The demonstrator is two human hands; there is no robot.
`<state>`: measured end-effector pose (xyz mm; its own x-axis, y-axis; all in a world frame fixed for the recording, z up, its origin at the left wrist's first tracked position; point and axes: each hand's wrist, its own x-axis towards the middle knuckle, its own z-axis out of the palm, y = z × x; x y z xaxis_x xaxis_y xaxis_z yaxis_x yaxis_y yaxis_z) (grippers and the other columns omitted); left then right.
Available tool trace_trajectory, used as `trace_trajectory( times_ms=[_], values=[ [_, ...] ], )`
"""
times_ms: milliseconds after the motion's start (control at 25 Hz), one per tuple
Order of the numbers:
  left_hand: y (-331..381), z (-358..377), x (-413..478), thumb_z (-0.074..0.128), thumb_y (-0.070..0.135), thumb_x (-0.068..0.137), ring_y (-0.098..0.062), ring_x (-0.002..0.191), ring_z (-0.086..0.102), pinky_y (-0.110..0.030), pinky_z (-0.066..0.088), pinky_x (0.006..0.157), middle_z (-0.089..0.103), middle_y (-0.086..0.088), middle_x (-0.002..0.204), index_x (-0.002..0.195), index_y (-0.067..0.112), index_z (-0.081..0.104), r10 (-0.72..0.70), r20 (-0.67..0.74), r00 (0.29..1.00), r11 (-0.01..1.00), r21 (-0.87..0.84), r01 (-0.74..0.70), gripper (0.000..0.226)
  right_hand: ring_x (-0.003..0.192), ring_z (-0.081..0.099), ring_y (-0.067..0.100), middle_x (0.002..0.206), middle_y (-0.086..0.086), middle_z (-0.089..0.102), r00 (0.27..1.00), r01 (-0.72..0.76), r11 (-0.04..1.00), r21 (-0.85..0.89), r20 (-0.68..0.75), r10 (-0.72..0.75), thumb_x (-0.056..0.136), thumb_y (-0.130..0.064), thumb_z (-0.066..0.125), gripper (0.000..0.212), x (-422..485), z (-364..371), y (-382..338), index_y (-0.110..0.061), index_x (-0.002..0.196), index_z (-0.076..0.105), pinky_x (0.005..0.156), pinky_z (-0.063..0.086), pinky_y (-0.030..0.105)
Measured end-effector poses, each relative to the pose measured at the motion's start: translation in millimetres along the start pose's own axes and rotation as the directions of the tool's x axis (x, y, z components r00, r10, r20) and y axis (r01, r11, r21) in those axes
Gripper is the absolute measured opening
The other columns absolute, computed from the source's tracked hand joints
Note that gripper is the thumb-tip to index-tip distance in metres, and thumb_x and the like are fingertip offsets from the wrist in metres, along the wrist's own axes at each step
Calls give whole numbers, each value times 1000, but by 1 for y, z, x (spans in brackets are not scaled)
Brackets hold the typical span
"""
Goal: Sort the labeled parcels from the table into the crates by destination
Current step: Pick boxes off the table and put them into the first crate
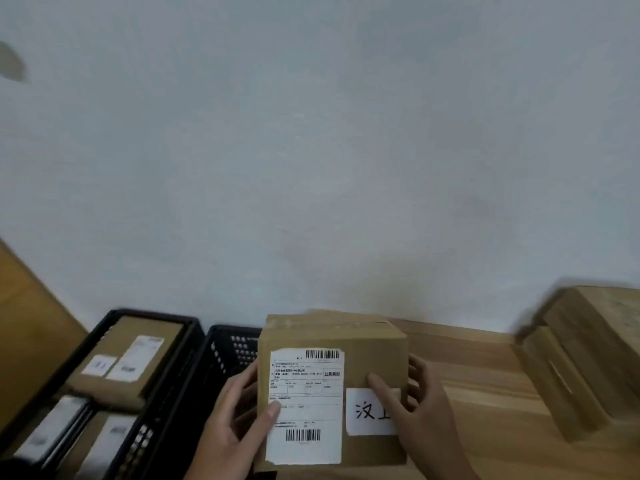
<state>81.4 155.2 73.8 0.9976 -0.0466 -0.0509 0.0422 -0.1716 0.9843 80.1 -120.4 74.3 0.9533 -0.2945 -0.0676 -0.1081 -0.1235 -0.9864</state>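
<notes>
Both hands — left (235,417), right (420,415) — clasp the labeled parcel (332,386).

Your wooden table (478,372) runs pale and grained from under your fingers out to the right, its far edge against the wall. Well beyond your right fingertips, at the table's right end, lies a blurred stack of cardboard parcels (581,362). Whether the box your fingers grip touches the tabletop cannot be told.
</notes>
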Motion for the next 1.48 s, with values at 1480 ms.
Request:
trace_trajectory(
  times_ms=[1480],
  values=[
    [-97, -375, -270, 62, 44, 96, -4, 107, 68, -32, 61, 77, 70, 20, 118, 133, 45, 51, -242, -726, 644, 969, -220, 116, 39, 95, 70, 18, 112, -1, 73, 762, 36, 964, -265, 631, 145, 76, -28, 88, 60, -222, 443, -29, -19, 129, 60, 89, 58, 46]
  ],
)
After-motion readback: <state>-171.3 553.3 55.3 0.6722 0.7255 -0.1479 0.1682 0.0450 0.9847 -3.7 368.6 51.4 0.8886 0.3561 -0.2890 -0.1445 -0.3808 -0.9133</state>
